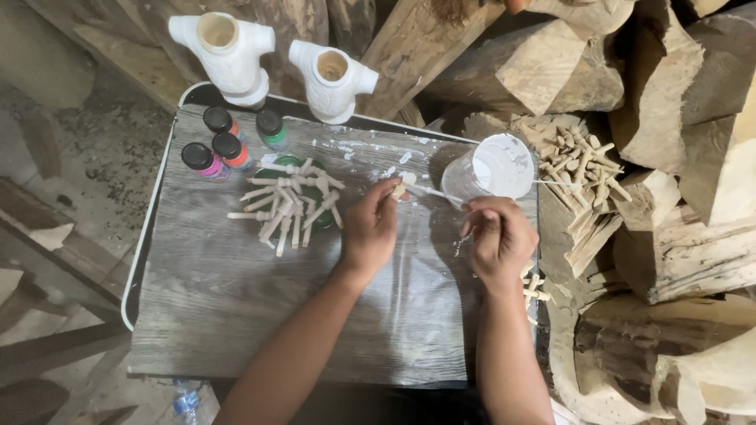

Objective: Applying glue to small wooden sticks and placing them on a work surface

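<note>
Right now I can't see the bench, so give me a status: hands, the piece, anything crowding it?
Left hand pinching small wooden peg. Right hand brushing white paint onto it. Paint cup close behind.

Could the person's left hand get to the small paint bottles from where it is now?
Probably yes. The left hand pinches a small peg, and the paint bottles stand uncovered across the board; only the heap of white pegs lies between, low enough to reach over.

2 bare forearms, no sleeves/gloves, left hand [368, 228], right hand [498, 240].
</note>
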